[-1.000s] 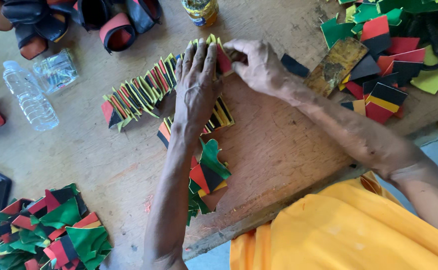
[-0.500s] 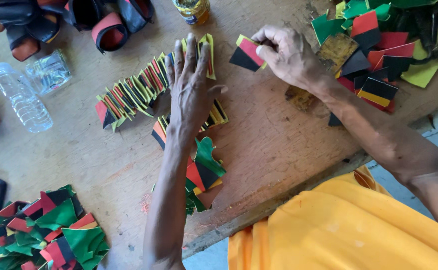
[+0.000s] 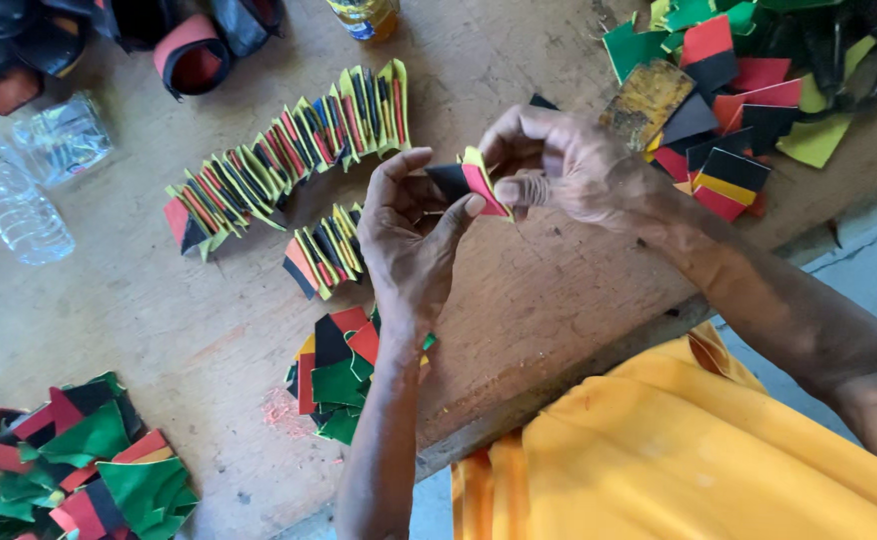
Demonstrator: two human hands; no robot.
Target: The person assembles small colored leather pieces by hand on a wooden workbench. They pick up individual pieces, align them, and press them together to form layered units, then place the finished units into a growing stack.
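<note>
Striped piece (image 3: 481,185) w/ both hands' fingers pinched on it, left hand (image 3: 409,245) & right hand (image 3: 569,165).

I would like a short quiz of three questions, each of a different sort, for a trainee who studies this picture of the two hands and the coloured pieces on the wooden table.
1. True or false: both the left hand and the right hand touch the small folded red, black and yellow piece.
2. Multiple choice: the long curved row of folded striped pieces lies A) on the wooden table, B) in the left hand, C) on the yellow cloth.
3. Fill in: the clear plastic bottle lies at the table's ____ side in the picture.

Key: 1 true; 2 A; 3 left.
</note>
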